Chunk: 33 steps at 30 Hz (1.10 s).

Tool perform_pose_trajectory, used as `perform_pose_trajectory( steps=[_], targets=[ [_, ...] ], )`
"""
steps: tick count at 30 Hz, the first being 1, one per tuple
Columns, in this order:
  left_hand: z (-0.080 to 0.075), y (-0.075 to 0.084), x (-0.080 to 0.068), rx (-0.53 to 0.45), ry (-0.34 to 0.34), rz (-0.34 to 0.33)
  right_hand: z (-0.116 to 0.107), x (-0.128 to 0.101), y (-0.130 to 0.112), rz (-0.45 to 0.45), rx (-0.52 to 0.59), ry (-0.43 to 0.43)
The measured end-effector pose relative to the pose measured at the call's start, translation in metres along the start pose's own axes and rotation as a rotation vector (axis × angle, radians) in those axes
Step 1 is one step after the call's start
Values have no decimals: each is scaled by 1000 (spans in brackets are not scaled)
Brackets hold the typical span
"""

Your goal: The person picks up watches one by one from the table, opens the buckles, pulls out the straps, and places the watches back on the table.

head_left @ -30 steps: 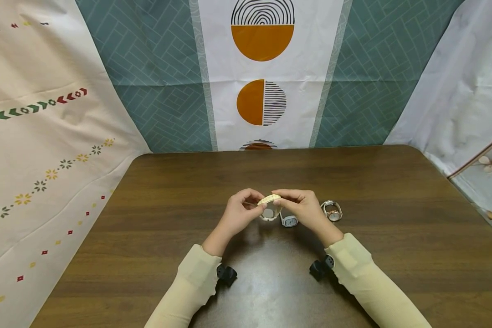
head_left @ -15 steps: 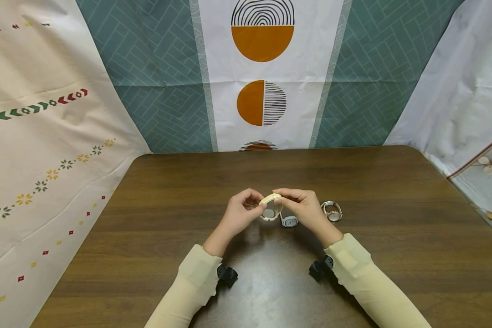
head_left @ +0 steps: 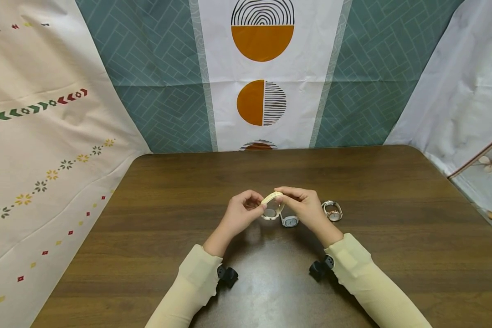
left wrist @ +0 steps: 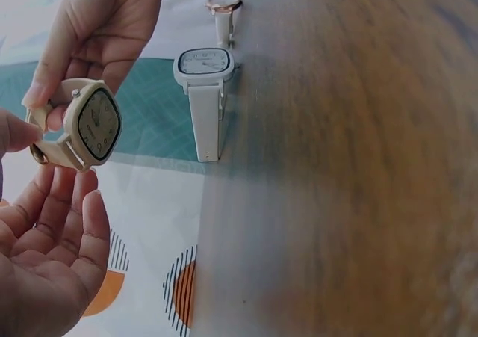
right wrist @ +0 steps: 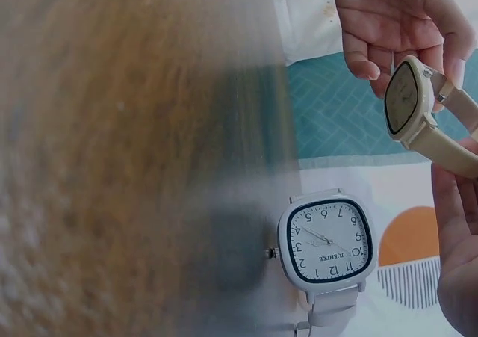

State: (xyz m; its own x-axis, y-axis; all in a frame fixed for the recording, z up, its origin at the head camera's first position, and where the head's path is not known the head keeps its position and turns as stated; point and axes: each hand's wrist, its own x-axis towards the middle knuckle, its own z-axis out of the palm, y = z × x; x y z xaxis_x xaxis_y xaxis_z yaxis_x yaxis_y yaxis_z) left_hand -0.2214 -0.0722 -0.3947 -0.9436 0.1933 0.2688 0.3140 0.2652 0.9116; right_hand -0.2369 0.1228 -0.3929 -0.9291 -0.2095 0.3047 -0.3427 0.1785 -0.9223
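Both hands meet above the middle of the brown worktop (head_left: 147, 237), holding one beige wristwatch (head_left: 272, 206) between them and clear of the surface. The left hand (head_left: 239, 214) pinches one end of its strap with thumb and fingertips; the right hand (head_left: 305, 207) pinches the other, so the strap arches up over the case and the rounded-square dial (left wrist: 98, 123) hangs below, turned toward the person. Held by the strap ends this way, the case stays free of the fingers and the dial readable, and the clasp end sits at the fingertips.

Just under and to the right of the held watch, a white wristwatch (head_left: 289, 221) with a square face (right wrist: 328, 240) lies on the worktop, dial up and strap stretched flat. Further right, near it but apart, a small rose-gold watch (head_left: 332, 211) rests on its side. Both lie within easy reach of the right hand.
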Motion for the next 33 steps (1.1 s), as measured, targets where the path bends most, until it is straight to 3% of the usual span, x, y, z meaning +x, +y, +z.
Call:
perform_pose_trajectory(
  steps=[6,23,33],
  targets=[
    [1,-2,0,8,-8,-14,0,0,-1,35,40,13],
    [2,1,0,28,-79,-46,-4,-1,1,27,78,0],
    [3,-2,1,16,-73,-36,-5,1,2,25,94,-29]
  ],
)
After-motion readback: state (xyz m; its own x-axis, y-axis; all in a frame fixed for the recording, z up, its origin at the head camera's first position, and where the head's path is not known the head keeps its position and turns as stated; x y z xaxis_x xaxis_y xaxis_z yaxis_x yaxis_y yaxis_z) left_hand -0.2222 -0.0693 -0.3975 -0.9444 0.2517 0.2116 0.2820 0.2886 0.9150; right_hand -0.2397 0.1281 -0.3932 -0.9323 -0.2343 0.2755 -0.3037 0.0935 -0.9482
